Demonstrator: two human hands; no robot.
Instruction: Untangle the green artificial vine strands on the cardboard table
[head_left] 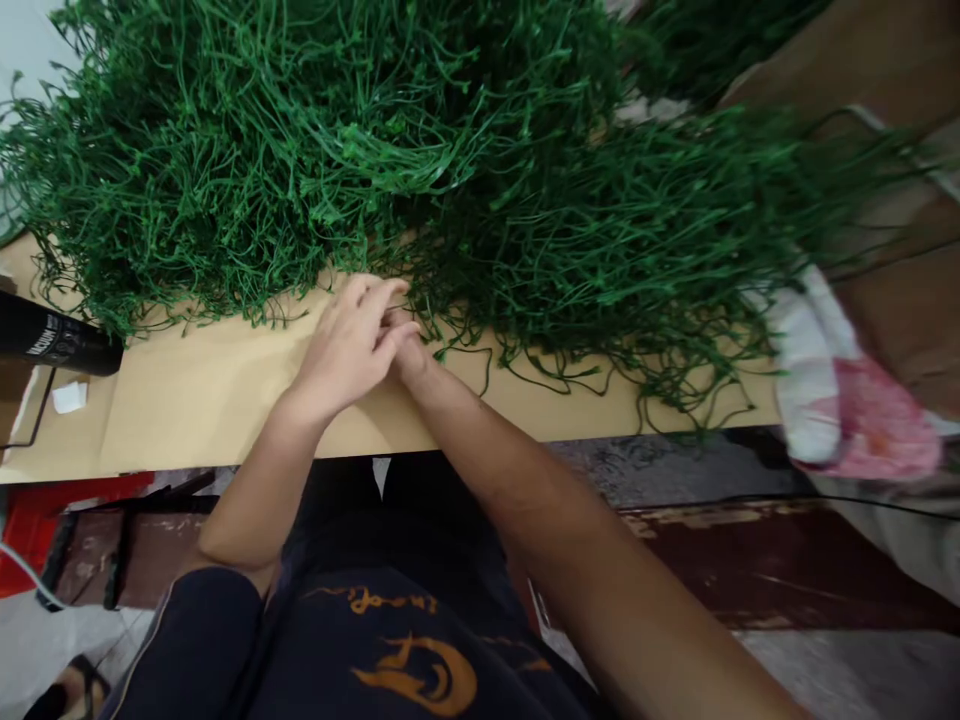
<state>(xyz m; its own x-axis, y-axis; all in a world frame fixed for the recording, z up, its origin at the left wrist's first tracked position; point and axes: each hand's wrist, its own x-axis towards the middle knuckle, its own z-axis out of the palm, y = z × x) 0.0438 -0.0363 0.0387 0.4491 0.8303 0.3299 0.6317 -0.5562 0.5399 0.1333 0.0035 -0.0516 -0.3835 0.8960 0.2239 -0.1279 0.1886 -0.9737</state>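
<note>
A big heap of green plastic plant strands (360,150) covers the far half of a tan cardboard-covered table (202,390). My left hand (352,340) lies near the heap's front edge with its fingers stretched out and together, resting over my right hand (409,350). The right hand is mostly hidden under the left, and its fingers reach into the strands (450,330) at the heap's edge. What those fingers hold cannot be made out.
A black cylinder with white lettering (52,340) lies at the table's left edge beside a small white scrap (69,397). A pink and white cloth (847,400) hangs at the right. Brown cardboard (900,300) stands behind it. Dark floor lies below.
</note>
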